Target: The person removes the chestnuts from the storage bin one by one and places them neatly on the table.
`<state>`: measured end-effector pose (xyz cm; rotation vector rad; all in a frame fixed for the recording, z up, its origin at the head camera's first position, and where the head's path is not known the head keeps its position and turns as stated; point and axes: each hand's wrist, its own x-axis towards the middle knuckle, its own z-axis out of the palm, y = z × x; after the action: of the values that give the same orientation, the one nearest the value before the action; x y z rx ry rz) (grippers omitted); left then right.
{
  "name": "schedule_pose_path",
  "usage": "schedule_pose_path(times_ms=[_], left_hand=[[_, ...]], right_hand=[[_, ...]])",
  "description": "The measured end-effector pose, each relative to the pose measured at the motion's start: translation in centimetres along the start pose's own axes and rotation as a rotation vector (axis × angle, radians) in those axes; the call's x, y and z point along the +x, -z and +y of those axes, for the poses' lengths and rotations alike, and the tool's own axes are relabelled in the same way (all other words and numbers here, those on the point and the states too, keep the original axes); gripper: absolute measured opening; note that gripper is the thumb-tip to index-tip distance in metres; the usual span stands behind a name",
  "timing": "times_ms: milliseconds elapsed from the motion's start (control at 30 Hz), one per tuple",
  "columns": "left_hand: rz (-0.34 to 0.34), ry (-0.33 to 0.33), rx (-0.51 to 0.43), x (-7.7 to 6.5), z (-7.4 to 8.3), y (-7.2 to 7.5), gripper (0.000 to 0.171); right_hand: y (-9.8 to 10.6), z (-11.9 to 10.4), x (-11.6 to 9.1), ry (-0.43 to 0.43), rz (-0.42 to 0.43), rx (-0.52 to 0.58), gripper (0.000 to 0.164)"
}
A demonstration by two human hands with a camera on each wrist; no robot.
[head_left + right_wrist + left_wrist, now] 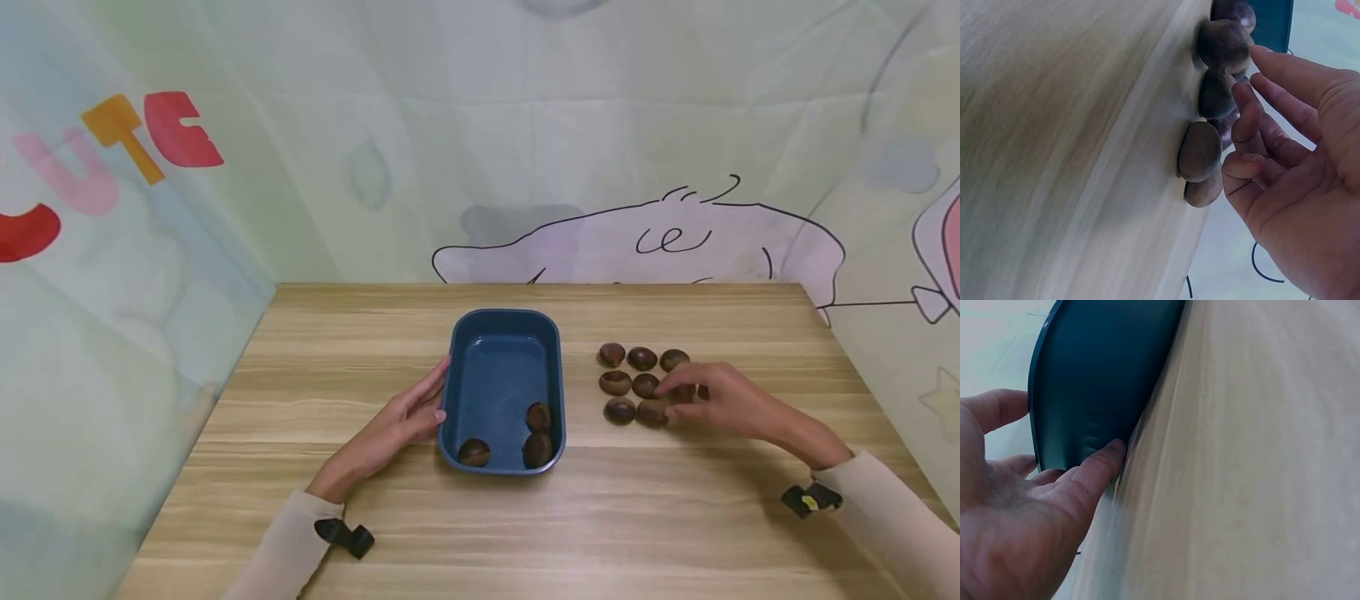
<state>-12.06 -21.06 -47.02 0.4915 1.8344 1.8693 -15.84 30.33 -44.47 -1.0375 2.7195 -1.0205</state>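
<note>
The left hand stretches its fingers forward, the thumb spread apart from them, the palm turned inward. The left wrist lies behind those fingers, the left forearm slanting back and outward. The right hand arches, back uppermost, its thumb and index tips apart, the other fingers loosely bent. The right wrist sits behind its fingers.

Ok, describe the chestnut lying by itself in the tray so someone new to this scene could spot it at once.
On the wooden table, find the blue tray. In the head view, look inside its bottom-left corner for a dark brown chestnut. It lies apart there, while the tray's other two chestnuts sit close together at the right side.
</note>
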Motion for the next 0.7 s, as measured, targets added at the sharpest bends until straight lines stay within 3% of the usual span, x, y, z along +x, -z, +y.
schedule_pose_path(times_ms=[133,400,700], left_hand=[[-0.001,0.003,0.001,0.0,0.0,0.0,0.078],[0.001,-0.001,0.001,-0.1,0.0,0.0,0.078],[0.002,0.006,0.014,0.1,0.0,0.0,0.078]], right_hand=[[0.4,-0.3,0.1,0.013,0.034,0.016,0.027],[0.8,-1.8,1.2,-0.070,0.033,0.047,0.020],[-0.2,-4.2,3.1,-0.030,0.015,0.118,0.021]])
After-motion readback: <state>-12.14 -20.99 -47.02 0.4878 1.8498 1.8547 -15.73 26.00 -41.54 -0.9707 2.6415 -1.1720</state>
